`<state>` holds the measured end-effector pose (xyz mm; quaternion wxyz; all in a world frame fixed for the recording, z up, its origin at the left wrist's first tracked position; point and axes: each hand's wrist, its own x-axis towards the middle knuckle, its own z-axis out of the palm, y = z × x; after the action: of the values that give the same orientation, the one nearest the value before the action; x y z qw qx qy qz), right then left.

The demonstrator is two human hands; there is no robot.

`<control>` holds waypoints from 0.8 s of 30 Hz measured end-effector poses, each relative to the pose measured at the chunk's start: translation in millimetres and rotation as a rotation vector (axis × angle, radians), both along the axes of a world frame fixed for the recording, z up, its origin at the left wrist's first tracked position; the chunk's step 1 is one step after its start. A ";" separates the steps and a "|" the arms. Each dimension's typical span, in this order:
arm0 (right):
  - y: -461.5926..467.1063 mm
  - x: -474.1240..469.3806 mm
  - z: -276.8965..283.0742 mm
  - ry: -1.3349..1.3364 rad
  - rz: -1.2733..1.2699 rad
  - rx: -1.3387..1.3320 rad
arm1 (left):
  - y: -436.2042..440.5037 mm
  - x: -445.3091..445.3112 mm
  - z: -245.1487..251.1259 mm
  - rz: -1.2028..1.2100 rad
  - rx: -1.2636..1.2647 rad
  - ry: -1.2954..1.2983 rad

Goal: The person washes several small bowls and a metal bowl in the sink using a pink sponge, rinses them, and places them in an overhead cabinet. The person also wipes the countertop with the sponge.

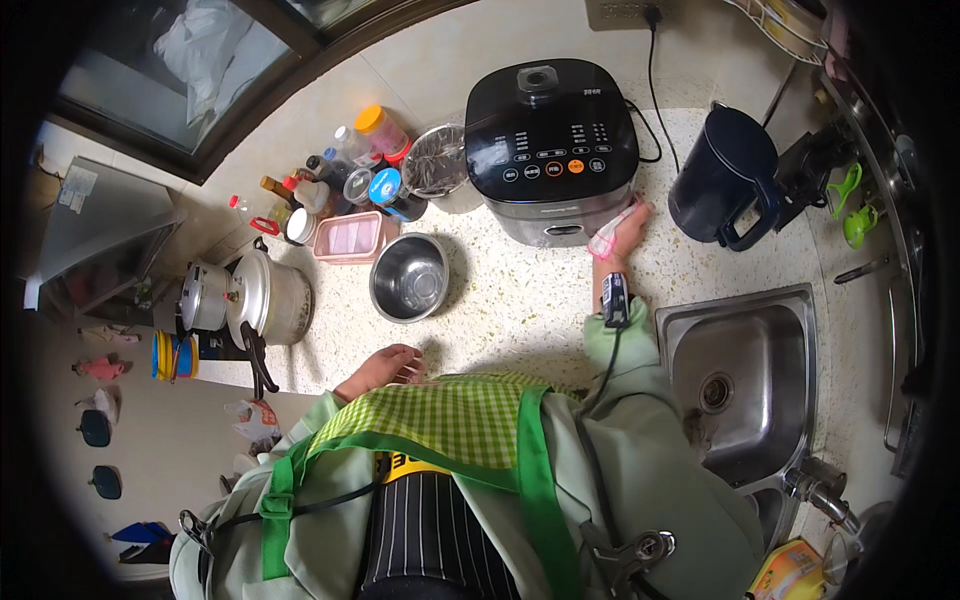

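Observation:
My right hand [628,231] presses a white cloth with pink edging [606,238] against the lower right side of a black and silver electric rice cooker [553,135]. My left hand [384,367] is low over the counter's front edge, beside my green checked apron [435,412], its fingers a little bent and nothing seen in them. A steel bowl [410,277] stands on the speckled counter beyond my left hand. Just left of the cooker is a round container with a clear lid [439,165].
A dark blue electric kettle [724,176] stands right of the cooker, with a steel sink [739,382] nearer me. Bottles and jars [322,180] crowd the wall behind a pink box [349,236]. Pressure cookers [266,296] stand at left. A power cord [654,82] hangs from the socket.

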<state>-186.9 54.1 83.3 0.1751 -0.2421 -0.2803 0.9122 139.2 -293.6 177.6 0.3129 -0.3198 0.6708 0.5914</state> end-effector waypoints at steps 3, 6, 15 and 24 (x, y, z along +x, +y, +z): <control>-9.3 4.3 28.9 -0.020 -0.201 0.138 | -5.0 -0.3 -0.8 -0.047 -0.024 0.020; -14.2 9.0 38.6 0.217 -0.236 0.331 | -9.6 3.8 -1.2 -0.016 -0.020 0.009; -34.4 37.3 -28.4 -0.197 -0.309 0.997 | -20.8 18.5 -8.6 -0.001 -0.024 0.029; -39.1 62.0 -26.1 -0.419 -0.075 1.039 | -22.9 24.7 -29.5 0.003 -0.033 0.106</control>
<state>-124.9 15.0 57.3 0.2440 -0.3100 -0.7128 0.5800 163.8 -316.5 148.2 0.2710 -0.2942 0.6955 0.5969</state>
